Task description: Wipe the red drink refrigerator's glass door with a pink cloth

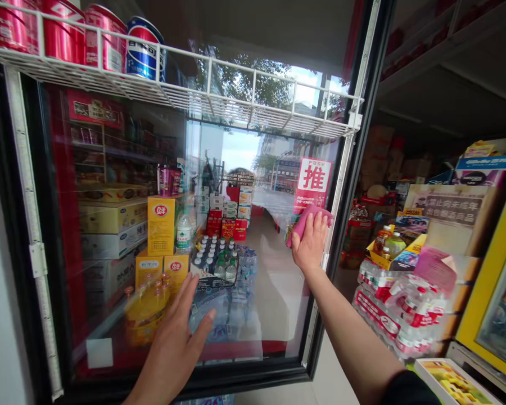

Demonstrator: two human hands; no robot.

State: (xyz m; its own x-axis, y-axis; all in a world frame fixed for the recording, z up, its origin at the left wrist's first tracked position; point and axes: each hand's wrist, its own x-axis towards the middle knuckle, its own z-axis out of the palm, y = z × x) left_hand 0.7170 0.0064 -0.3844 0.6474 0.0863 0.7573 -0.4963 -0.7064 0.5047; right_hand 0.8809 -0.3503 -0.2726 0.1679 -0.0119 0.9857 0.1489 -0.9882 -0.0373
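Observation:
My right hand (308,243) presses a pink cloth (304,220) flat against the glass of an open fridge door (261,292), near the door's right edge and just below a red "PUSH" sign (312,181). My left hand (175,343) lies open with fingers spread on the lower part of the same glass. The glass reflects and shows stacked boxes, bottled water and the street outside.
A white wire shelf (219,107) on the door's inner side carries red and blue cans (145,48) at the top left. To the right stand packs of bottled water (398,312), cardboard displays (447,211), a yellow cabinet (495,270) and a box (453,382).

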